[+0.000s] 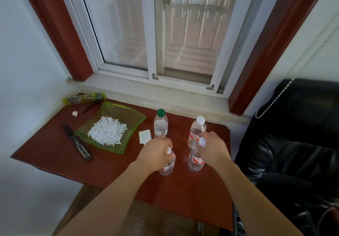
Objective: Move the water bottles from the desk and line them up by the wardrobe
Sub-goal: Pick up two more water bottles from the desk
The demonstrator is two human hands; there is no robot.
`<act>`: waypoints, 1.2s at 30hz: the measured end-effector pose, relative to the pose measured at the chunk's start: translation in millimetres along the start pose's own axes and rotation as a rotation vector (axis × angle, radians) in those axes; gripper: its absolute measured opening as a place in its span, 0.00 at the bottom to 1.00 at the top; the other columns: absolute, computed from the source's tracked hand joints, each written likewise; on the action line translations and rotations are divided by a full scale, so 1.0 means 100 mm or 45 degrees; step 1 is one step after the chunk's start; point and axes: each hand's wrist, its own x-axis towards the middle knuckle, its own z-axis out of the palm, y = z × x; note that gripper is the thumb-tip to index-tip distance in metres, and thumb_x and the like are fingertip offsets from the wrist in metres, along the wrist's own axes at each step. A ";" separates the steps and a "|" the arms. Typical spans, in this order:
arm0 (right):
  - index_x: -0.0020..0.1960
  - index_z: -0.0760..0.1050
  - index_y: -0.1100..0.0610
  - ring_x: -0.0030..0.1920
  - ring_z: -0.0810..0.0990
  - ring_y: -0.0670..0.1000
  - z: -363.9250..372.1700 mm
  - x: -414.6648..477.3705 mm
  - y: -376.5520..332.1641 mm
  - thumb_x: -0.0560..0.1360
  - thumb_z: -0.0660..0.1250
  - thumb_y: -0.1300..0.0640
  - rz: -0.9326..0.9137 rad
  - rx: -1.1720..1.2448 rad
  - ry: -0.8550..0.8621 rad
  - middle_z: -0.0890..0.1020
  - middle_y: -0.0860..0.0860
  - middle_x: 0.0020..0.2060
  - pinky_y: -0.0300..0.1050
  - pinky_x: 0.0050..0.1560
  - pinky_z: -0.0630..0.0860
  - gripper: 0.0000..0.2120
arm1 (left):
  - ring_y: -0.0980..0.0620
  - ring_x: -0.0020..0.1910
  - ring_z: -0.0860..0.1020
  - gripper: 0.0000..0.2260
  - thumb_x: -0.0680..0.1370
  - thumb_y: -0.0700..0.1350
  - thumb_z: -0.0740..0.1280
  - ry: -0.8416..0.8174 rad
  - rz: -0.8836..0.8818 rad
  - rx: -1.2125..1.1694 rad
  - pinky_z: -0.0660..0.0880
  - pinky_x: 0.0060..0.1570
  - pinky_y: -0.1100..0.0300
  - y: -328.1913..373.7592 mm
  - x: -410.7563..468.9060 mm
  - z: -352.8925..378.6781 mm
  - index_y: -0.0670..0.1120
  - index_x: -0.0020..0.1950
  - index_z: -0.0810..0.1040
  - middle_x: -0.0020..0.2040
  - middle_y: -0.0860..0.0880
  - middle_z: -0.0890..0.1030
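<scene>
Several clear water bottles stand on a red-brown desk under a window. My left hand is closed around the neck of the near left bottle, whose white cap shows between my fingers. My right hand grips the top of the near right bottle, which has a red label and a white cap. Behind them stand a green-capped bottle and a white-capped bottle with a red label, both untouched. All the bottles are upright on the desk. No wardrobe is in view.
A green glass dish holding white shreds sits on the desk's left half. Beside it lie a dark flat bar, a black spoon, a yellow packet and a small white paper. A black leather chair stands to the right.
</scene>
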 end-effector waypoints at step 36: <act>0.58 0.76 0.47 0.48 0.76 0.44 -0.13 -2.32 -0.46 0.72 0.71 0.55 0.426 0.286 0.472 0.77 0.44 0.49 0.35 0.41 0.70 0.15 | 0.57 0.51 0.75 0.11 0.76 0.50 0.70 0.035 0.421 -0.060 0.71 0.48 0.65 0.35 -1.33 -0.53 0.53 0.58 0.80 0.54 0.57 0.77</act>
